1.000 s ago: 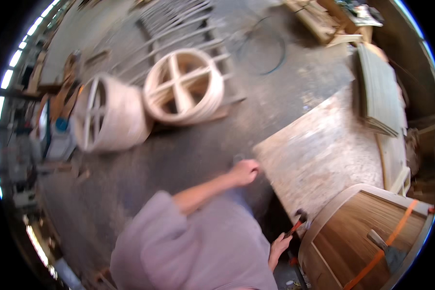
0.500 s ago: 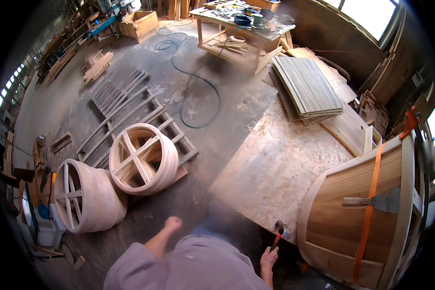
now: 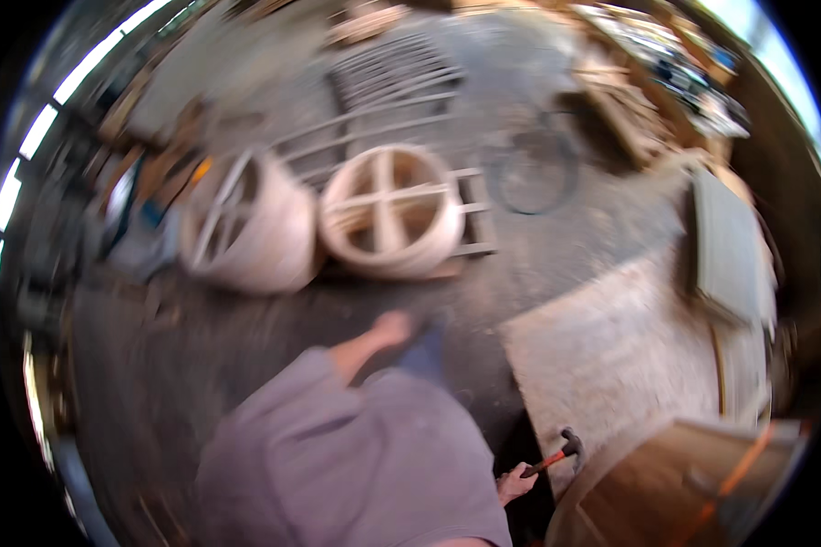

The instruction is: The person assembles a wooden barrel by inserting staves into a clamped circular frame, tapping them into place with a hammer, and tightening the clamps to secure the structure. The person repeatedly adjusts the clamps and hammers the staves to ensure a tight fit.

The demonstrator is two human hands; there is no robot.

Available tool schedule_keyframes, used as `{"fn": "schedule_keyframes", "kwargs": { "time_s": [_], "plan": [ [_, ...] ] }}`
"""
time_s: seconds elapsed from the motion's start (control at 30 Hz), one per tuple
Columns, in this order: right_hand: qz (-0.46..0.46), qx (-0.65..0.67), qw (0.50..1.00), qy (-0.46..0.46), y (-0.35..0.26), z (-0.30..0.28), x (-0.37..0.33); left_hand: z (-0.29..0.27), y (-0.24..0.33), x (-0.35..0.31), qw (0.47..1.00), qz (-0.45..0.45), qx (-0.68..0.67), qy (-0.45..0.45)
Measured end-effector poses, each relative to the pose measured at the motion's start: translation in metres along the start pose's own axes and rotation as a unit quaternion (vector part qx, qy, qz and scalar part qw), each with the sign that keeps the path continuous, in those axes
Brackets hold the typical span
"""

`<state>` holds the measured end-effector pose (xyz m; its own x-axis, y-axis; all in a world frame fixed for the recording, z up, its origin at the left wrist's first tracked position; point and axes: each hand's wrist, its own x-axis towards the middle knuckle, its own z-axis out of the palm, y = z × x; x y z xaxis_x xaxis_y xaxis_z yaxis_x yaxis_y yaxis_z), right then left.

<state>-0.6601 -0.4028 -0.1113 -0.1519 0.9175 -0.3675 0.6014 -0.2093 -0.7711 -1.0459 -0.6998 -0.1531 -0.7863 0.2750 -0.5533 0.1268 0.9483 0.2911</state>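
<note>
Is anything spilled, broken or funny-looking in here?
I can't see anything spilled or broken, though blur hides small marks. The one untidy thing is the hose, looped loosely on the floor beyond the board, where it might trip someone. The hammer looks fine in the right hand.

The hammer (image 3: 555, 456) has an orange-red and black handle (image 3: 543, 464) and a dark head (image 3: 571, 443). Shirt (image 3: 337, 456): mauve-grey. Round frames (image 3: 390, 235): pale pinkish beige. Curved panel (image 3: 648, 497): brown. Strap (image 3: 745, 460): orange. Board (image 3: 611, 351): mottled beige.
</note>
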Motion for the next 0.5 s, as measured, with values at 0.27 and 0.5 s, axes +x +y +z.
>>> {"fn": "schedule_keyframes", "kwargs": {
  "time_s": [0.27, 0.5],
  "plan": [
    [0.064, 0.071, 0.992, -0.084, -0.164, 0.106, 0.015, -0.067, -0.017, 0.040, 0.979, -0.055, -0.166, 0.106],
    [0.027, 0.064, 0.991, -0.112, -0.205, 0.200, 0.082, -0.102, -0.133, 0.109, 0.958, -0.225, -0.140, 0.105]
  ]
}}
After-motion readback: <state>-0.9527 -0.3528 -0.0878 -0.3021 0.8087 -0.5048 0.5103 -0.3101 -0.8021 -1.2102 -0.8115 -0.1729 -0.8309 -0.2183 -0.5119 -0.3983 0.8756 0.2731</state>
